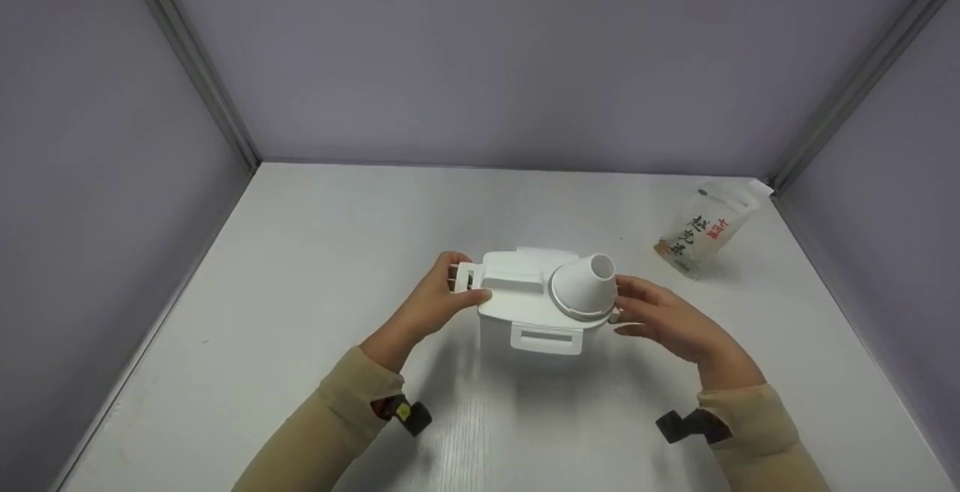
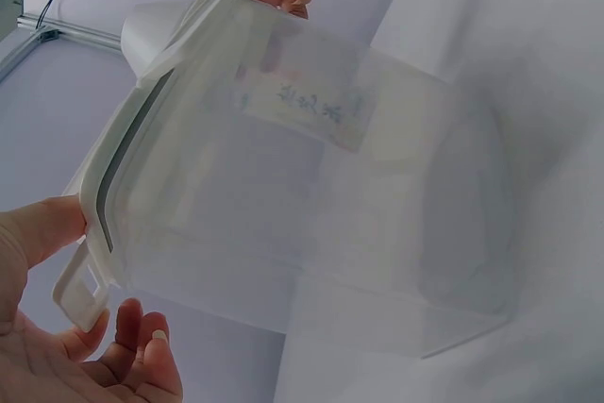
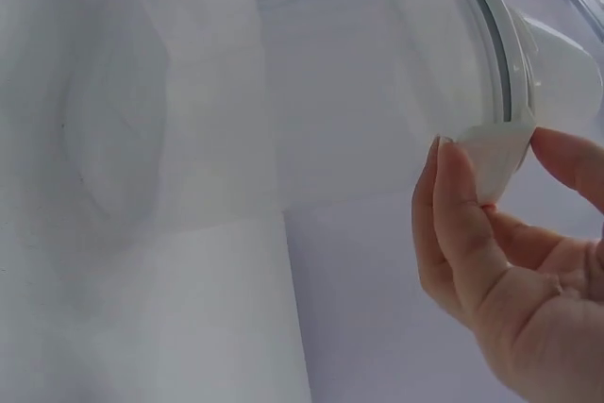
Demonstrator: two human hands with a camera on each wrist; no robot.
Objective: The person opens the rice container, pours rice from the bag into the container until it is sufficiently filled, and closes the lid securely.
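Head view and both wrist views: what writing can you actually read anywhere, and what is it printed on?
Rice pouch: dark Chinese characters running down its front beside a small red mark, too small to read for certain.
Clear container: a label seen through its wall carries blurred, mirrored handwriting-like marks, not readable.
White lid with funnel: no text visible.
Right wrist view: no text at all.

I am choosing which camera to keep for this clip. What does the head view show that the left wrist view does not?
Only the head view shows the rice pouch by the far right corner, the funnel's mouth and both sleeves.

Only the left wrist view shows the container's clear wall from below, with a printed label behind it.

Both show the left hand pinching the lid's side clip and the right hand at the opposite end.
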